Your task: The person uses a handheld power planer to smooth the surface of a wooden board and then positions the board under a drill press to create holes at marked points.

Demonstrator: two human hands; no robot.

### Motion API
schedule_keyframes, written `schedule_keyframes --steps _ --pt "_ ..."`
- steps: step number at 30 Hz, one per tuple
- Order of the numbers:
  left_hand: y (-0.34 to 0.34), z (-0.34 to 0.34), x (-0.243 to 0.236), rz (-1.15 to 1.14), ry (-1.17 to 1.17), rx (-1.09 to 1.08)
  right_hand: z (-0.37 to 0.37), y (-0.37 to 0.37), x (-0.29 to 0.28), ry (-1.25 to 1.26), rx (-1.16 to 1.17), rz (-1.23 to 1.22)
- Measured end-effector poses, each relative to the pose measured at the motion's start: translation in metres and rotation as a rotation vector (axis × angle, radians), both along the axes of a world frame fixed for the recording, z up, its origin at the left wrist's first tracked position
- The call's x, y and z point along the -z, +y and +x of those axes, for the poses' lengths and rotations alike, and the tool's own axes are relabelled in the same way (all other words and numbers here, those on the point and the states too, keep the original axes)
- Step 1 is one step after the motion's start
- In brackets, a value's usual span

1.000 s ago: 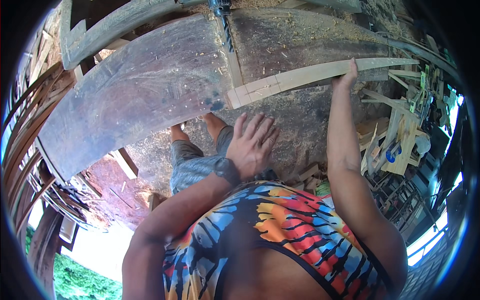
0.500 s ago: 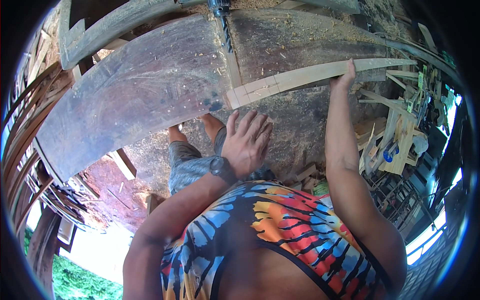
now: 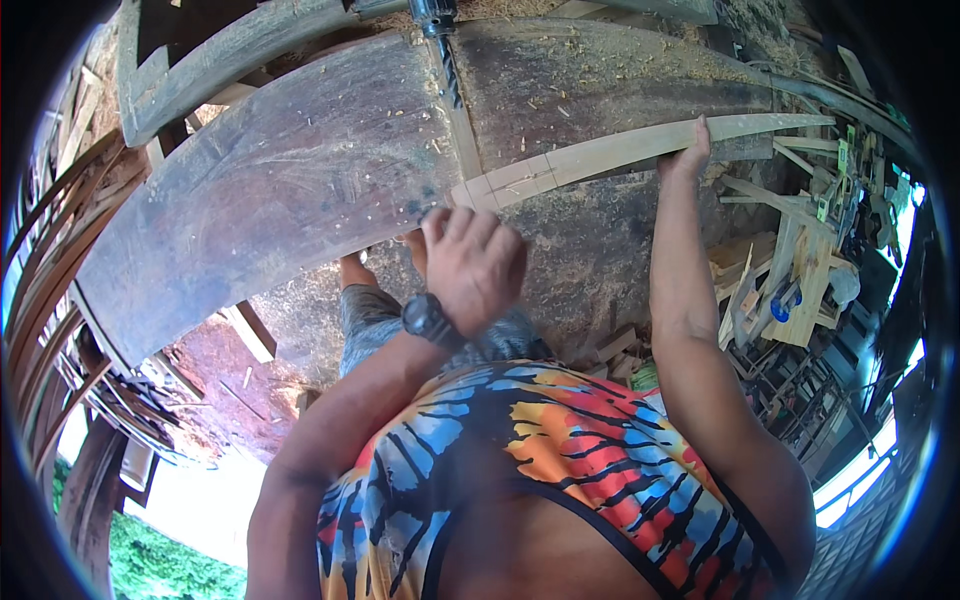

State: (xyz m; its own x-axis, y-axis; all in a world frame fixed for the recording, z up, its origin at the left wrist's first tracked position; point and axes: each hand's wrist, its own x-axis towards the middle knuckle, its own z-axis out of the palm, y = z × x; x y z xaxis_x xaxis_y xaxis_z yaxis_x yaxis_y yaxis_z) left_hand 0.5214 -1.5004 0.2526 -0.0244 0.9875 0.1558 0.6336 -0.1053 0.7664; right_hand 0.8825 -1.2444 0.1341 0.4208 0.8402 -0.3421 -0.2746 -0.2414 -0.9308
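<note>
Right hand (image 3: 688,150) is clamped on a long pale wooden slat (image 3: 640,150), fingers over its far edge, part-way along the length. Judged purpose: to press the slat flat against the work surface and stop it shifting. From that grip the slat runs on to the right toward a tapering end, and to the left toward a squared end bearing pencil lines.

Left hand (image 3: 470,262) hangs in the air with fingers loosely curled, holding nothing. It sits just short of the slat's marked end, below it in the view. A dark wristwatch (image 3: 428,318) is on that wrist.

Just beyond the marked end, a drill bit (image 3: 447,58) points down from the top edge of the view; its machine is out of view.

Surface: a broad, worn, dark wooden workbench (image 3: 300,190), scratched and strewn with sawdust.

Room: open-sided workshop. Offcuts and timber scraps (image 3: 790,270) are piled to the right of the gripping hand. Curved slats (image 3: 50,300) are stacked at far left. Reddish earth floor (image 3: 240,385) is visible below the bench.
</note>
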Motion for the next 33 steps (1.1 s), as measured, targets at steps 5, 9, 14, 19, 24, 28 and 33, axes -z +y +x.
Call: schedule_keyframes --steps 5,9,14,19,24,28,33 --pt "0.041 -0.019 0.007 -0.098 0.05 -0.157 -0.008 -0.003 -0.005 0.011 -0.01 0.019" --pt "0.05 -0.023 0.014 -0.143 0.025 -0.044 -0.006 -0.002 -0.004 -0.018 -0.003 0.021" --pt "0.047 -0.019 0.014 -0.138 -0.003 -0.025 -0.005 -0.004 -0.003 -0.023 0.004 0.026" --pt "0.048 -0.014 0.022 -0.137 -0.002 -0.066 -0.004 -0.004 -0.004 -0.019 0.019 0.011" --pt "0.047 -0.02 0.022 -0.118 0.009 -0.044 -0.008 -0.003 -0.002 0.008 0.034 0.024" --pt "0.028 -0.044 0.03 -0.331 0.17 -0.173 -0.006 -0.003 0.001 0.008 0.083 0.026" --pt "0.025 -0.048 0.023 -0.194 0.035 0.017 0.025 0.005 0.019 0.08 0.094 0.091"
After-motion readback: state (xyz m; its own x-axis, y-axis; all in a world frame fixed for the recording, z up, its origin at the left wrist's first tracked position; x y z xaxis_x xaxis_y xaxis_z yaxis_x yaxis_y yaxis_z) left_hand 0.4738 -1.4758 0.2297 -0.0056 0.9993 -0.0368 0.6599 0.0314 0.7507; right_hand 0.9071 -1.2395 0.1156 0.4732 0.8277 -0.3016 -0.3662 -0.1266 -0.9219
